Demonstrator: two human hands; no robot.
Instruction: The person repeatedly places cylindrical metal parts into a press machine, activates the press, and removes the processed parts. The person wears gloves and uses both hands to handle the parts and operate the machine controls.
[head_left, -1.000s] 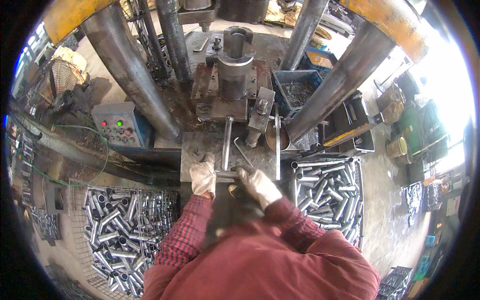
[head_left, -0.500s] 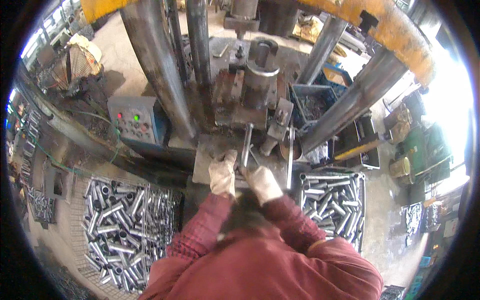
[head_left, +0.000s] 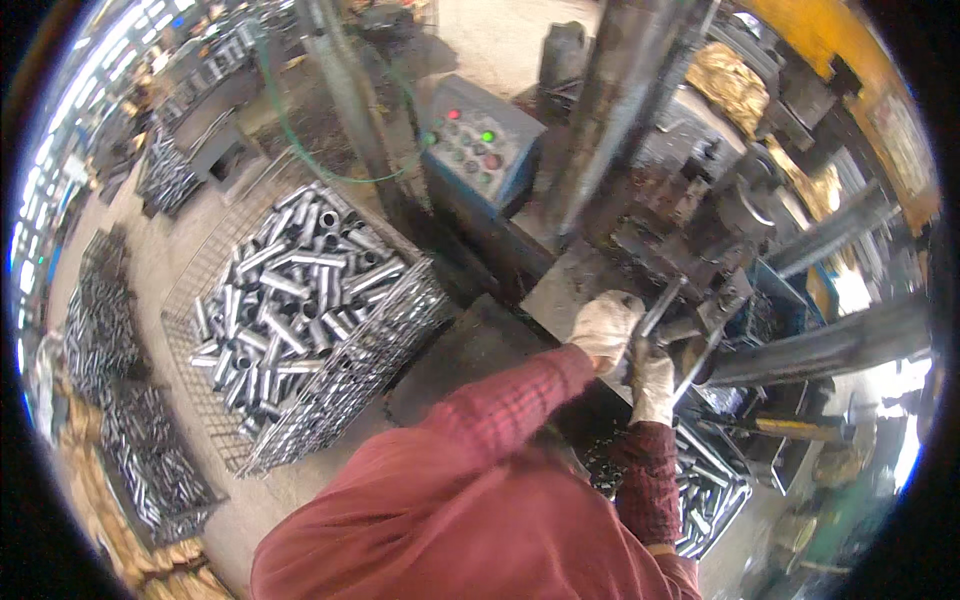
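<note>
Both my hands wear white work gloves and meet at the front of the press bed [head_left: 560,290]. My left hand [head_left: 603,325] is curled around the lower end of a thin metal tube [head_left: 662,303] that slants up toward the dark press tooling [head_left: 700,215]. My right hand [head_left: 652,385] sits just below and right of it, fingers closed near the same tube end. My red checked sleeves reach in from the lower edge. What lies between my palms is hidden.
A wire basket [head_left: 400,330] heaped with short shiny tubes stands to my left. A second basket of tubes [head_left: 712,492] is at lower right. A blue-grey control box [head_left: 480,145] with coloured buttons sits beside a thick steel column [head_left: 610,100]. More tube crates [head_left: 120,420] line the far left.
The view has swung left and tilted, bringing the left basket to the middle. My hands stay at the press bed, now closer together on the tube.
</note>
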